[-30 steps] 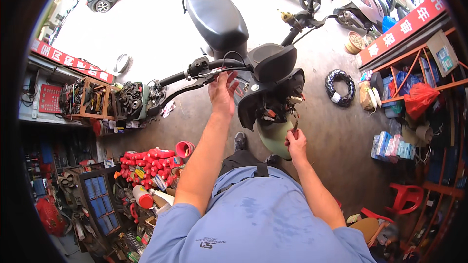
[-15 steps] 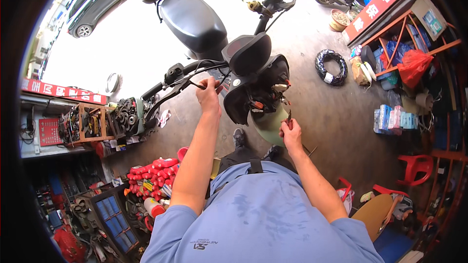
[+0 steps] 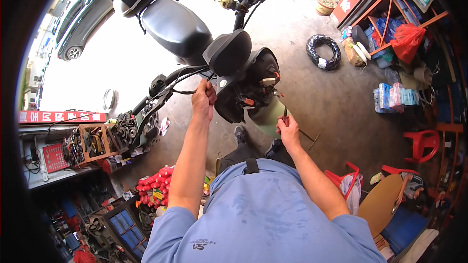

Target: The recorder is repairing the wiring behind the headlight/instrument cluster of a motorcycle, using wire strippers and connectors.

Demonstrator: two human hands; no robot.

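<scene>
A scooter's handlebar assembly (image 3: 226, 53) stands before me, with its front housing (image 3: 261, 68) open and wires and connectors (image 3: 268, 80) exposed. My left hand (image 3: 203, 100) is closed around a black cable (image 3: 184, 91) beside the housing, below the left handlebar. My right hand (image 3: 287, 130) grips a small tool with dark jaws, apparently pliers (image 3: 285, 114), upright in front of the pale green front panel (image 3: 265, 114). The scooter's long black seat (image 3: 173, 27) lies beyond.
A cluttered bench (image 3: 85, 143) lines the left, and red bottles (image 3: 153, 185) lie below. At right are a coiled tyre (image 3: 322, 51), shelves with bags (image 3: 407, 41) and red stools (image 3: 419, 146). A person (image 3: 412, 190) is low behind a round tabletop (image 3: 375, 204). A car (image 3: 83, 24) stands outside.
The scooter and surroundings have shifted left and upward in the view. My left hand has moved left with the cable, and my right hand sits slightly higher in the picture, still holding the tool.
</scene>
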